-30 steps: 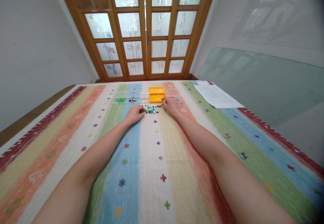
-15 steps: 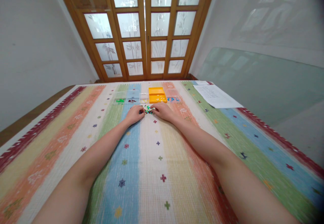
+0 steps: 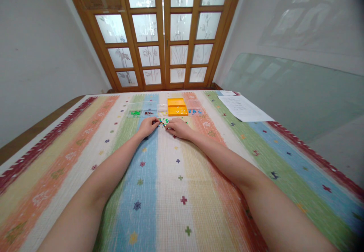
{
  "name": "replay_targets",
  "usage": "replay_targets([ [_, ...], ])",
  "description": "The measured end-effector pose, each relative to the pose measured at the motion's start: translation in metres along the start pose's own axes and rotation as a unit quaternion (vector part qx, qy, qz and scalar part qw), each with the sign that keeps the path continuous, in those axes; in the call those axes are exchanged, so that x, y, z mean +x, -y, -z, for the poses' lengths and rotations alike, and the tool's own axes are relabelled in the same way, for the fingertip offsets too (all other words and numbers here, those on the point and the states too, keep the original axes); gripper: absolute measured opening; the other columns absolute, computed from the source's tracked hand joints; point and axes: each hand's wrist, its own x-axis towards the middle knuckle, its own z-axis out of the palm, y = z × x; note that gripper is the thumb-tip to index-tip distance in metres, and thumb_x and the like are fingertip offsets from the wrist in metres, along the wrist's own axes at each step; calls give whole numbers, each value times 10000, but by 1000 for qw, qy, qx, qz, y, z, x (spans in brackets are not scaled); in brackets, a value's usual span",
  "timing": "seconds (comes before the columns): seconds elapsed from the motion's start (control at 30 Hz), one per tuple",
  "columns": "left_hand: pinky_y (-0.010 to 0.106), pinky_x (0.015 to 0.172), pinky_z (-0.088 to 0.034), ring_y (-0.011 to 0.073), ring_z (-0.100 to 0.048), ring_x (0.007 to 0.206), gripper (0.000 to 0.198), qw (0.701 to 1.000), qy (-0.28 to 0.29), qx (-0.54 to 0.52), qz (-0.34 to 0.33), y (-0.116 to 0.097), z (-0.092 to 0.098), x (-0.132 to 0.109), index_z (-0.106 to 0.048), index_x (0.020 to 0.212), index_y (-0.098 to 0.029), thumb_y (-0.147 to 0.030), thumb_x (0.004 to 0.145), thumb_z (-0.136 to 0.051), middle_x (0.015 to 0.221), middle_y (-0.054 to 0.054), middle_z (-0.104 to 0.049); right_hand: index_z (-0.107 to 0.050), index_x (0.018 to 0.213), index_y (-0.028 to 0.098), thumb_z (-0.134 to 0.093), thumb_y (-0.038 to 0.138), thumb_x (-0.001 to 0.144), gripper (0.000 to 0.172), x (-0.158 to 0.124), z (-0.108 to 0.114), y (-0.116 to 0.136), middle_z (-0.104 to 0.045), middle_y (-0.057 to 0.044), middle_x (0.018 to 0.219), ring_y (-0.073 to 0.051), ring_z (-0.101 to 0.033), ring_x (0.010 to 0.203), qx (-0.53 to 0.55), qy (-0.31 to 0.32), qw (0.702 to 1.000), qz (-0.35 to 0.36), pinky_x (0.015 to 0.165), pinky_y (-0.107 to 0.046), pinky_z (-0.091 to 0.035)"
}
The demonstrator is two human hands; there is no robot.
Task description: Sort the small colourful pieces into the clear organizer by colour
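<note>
A small pile of mixed little coloured pieces [image 3: 164, 121], green, blue, dark and white, lies on the tablecloth between my hands. At its left edge is my left hand [image 3: 149, 126], thumb and fingers pinched together; whatever is between them is too small to make out. My right hand [image 3: 179, 128] rests at the pile's right side with its fingers curled down against the pieces, tips partly hidden. Just beyond stand clear boxes holding green pieces [image 3: 135, 113], dark red pieces [image 3: 148, 113], yellow pieces [image 3: 163, 114] and blue pieces [image 3: 195, 112]. Among them, an orange box [image 3: 178, 102] contains pale pieces.
A striped, patterned tablecloth [image 3: 167, 191] covers the table. Printed paper sheets [image 3: 241, 107] lie at the far right. Behind the table are wooden doors with glass panes [image 3: 165, 35], and a glass panel [image 3: 284, 88] leans at the right wall.
My left hand has drawn slightly left, away from the pile. The right hand has shifted a little toward me and left, its fingers now lower at the pile.
</note>
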Motion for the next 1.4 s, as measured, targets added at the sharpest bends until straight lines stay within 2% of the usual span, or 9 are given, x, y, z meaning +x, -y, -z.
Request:
replay_targets([
  [0.23,328,842,-524,224,-690,884,202,999,-24,28,14,16,4,3,-779,1006,-213,-252,936,-593,980,54,-786,-786,1022,212,-626,244,991,165,0,-2,-1,-750,-74,967,-230,-617,922,11,-9,1000,-7,827,-312,-374],
  [0.47,366,902,-535,249,-691,942,216,999,-21,46,-6,13,4,3,-782,1000,-203,-243,936,-580,1003,71,-784,-781,986,198,-625,223,979,158,-1,1,-3,-745,-84,955,-231,-615,924,26,-14,1000,8,850,-321,-394],
  [0.57,369,907,-539,252,-693,947,217,999,-18,46,-4,11,4,2,-780,1001,-204,-243,936,-577,1003,71,-783,-768,1022,192,-614,211,974,162,-1,3,-5,-748,-94,1018,-230,-629,962,65,-47,996,-24,869,-318,-422],
  [0.77,376,922,-542,254,-694,949,209,999,-17,44,1,8,5,1,-777,1003,-205,-230,931,-583,1021,75,-782,-733,1002,197,-567,298,974,196,-2,11,-13,-759,-60,953,-199,-658,841,199,-144,955,-165,786,-294,-478],
  [0.87,379,930,-542,255,-694,959,207,999,-17,41,1,5,7,0,-774,1001,-203,-229,936,-580,1040,79,-781,-708,957,207,-564,313,934,181,-2,13,-20,-753,-53,936,-206,-665,855,230,-193,930,-213,793,-306,-498],
  [1.17,388,928,-542,254,-689,953,209,999,-15,45,-6,7,5,0,-766,999,-202,-240,938,-570,1032,80,-776,-713,985,200,-577,351,883,227,-2,4,-43,-763,-82,1042,-225,-685,963,292,-250,882,-271,906,-359,-532],
  [1.4,386,938,-546,254,-691,980,190,999,-13,50,5,3,6,0,-759,980,-220,-231,929,-576,1022,72,-772,-707,982,198,-600,415,862,270,1,4,-51,-757,-84,1030,-232,-682,970,319,-267,866,-279,920,-378,-544],
])
